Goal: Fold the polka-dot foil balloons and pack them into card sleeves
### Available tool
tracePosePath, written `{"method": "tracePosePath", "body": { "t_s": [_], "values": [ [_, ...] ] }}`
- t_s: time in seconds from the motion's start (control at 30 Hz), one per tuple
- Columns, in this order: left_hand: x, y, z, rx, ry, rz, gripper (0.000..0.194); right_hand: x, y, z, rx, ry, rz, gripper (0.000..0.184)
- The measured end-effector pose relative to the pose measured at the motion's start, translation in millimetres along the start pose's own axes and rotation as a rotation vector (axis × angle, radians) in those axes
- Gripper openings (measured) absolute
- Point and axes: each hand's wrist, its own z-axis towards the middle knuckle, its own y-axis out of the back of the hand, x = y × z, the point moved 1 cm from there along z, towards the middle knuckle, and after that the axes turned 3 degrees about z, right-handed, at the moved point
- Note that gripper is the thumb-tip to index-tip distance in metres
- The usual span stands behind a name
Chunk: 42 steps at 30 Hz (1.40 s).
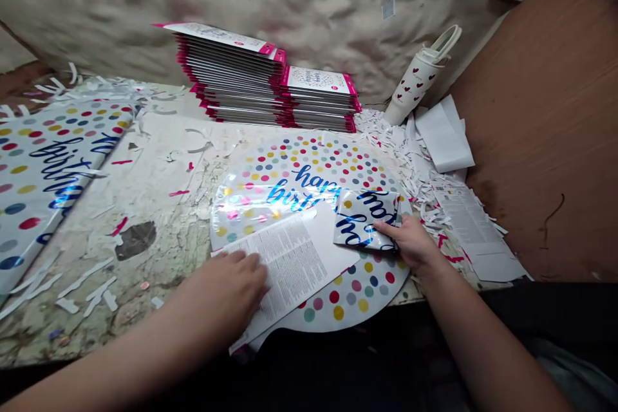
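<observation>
A folded foil balloon (360, 219), silver-white with blue lettering, is pinched between the thumb and fingers of my right hand (416, 246). My left hand (236, 288), slightly blurred, has its fingers bent over the left part of a white card sleeve (299, 265) covered in small print. The folded balloon overlaps the sleeve's right end. Beneath both lies a flat round foil balloon (333, 161) with coloured dots and blue "happy birthday" lettering; its lower edge reaches past the table's front edge.
Two stacks of pink-edged card packs (232, 77) stand at the back. More dotted foil balloons (43, 167) lie at the left. A white tumbler with hearts (415, 85) leans at the back right, near loose paper sheets (447, 135). Paper shreds (99, 293) litter the worn table (168, 232).
</observation>
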Motion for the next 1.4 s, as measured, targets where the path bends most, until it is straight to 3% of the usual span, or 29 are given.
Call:
{"method": "tracePosePath", "body": {
  "t_s": [0.03, 0.17, 0.27, 0.4, 0.53, 0.6, 0.7, 0.83, 0.97, 1.1, 1.23, 1.27, 1.33, 1.4],
  "values": [
    [-8, 5.1, 16, 0.066, -0.062, 0.064, 0.027, 1, -2, -1, -0.009, 0.022, -0.022, 0.045],
    [-25, 3.9, 83, -0.069, -0.343, 0.13, 0.017, 5, -10, -7, -0.035, 0.104, -0.173, 0.044],
    [-23, -8.5, 103, -0.135, -0.419, 0.109, 0.013, 9, -11, -16, -0.059, 0.164, -0.286, 0.04],
    [-18, -6.4, 98, -0.204, -0.463, 0.079, 0.013, 19, -16, -24, 0.13, 0.116, -0.329, 0.037],
    [-20, 1.6, 91, -0.243, -0.525, 0.115, 0.011, 28, -24, -16, 0.385, -0.097, -0.272, 0.036],
    [-21, 1.2, 90, -0.232, -0.554, 0.148, 0.012, 30, -31, -9, 0.434, -0.173, -0.215, 0.034],
    [-22, -1.4, 90, -0.205, -0.548, 0.17, 0.011, 31, -42, -1, 0.367, -0.225, -0.105, 0.027],
    [-20, -2.3, 92, -0.192, -0.507, 0.169, 0.011, 33, -57, -2, 0.318, -0.192, 0.004, 0.021],
    [-19, -1.5, 92, -0.196, -0.503, 0.172, 0.012, 34, -71, -7, 0.363, -0.105, -0.052, 0.023],
    [-18, -0.9, 92, -0.213, -0.474, 0.172, 0.01, 31, -83, -8, 0.217, 0.034, -0.224, 0.021],
    [-16, 2.8, 90, -0.213, -0.477, 0.143, 0.01, 30, -87, -12, 0.518, -0.017, -0.39, 0.009],
    [-15, 4.7, 89, -0.213, -0.469, 0.142, 0.01, 31, -84, -14, 0.542, -0.003, -0.39, 0.008],
    [-12, 10.0, 89, -0.241, -0.429, 0.153, 0.01, 34, -76, -19, 0.418, 0.106, -0.329, 0.018],
    [-10, 16.9, 87, -0.311, -0.373, 0.168, 0.011, 32, -70, -27, 0.282, 0.199, -0.201, 0.041]
  ]
}}
